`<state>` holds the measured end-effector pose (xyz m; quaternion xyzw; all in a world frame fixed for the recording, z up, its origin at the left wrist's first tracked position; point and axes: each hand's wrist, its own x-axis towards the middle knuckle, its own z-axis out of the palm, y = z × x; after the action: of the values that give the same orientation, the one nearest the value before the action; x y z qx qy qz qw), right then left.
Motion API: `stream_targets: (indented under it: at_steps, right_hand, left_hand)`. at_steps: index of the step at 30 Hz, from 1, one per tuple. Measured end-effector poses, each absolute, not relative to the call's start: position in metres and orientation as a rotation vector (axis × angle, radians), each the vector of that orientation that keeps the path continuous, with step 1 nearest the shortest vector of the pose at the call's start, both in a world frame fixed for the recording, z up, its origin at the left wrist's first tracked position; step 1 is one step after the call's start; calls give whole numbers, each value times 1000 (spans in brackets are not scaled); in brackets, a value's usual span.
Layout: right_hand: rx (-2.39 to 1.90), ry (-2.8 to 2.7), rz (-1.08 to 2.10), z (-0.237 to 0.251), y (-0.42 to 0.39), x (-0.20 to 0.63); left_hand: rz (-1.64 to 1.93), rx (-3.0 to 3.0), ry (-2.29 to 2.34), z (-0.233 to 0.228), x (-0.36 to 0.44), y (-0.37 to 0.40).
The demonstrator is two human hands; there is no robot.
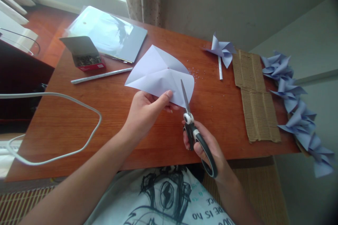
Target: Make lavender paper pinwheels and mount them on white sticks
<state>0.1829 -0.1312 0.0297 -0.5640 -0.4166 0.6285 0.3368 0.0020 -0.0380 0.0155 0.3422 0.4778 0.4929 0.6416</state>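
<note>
Pointing away toward the far edge, the scissors (pixel 190 123) run near-to-far, blades slightly left-tilted into the creased paper sheet (pixel 161 74) above the worktop (pixel 105 112). Right hand (pixel 208 147) grips their handles; left hand (pixel 148 110) pinches the sheet's near edge.

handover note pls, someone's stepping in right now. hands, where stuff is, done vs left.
Left hand: pinches the near edge of the creased paper sheet, held just above the desk.
Right hand: grips the scissors; blade tips are in the sheet's near right edge, pointing away.
Things: rolled paper stick and open box of pins at far left, beside a plastic folder. One finished pinwheel lies far right by the cardboard; a row of pinwheels runs along the right edge.
Done: sheet creased, cut begun.
Left: probably the remaining cuts, then folding and pinning to the stick.
</note>
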Motion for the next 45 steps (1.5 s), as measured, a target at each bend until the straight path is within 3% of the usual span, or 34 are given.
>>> stream_targets:
  at_steps: [45]
  right_hand:
    - [-1401, -1052, 1688, 17, -132, 190]
  left_hand:
    - [1163, 749, 1061, 13, 1, -38]
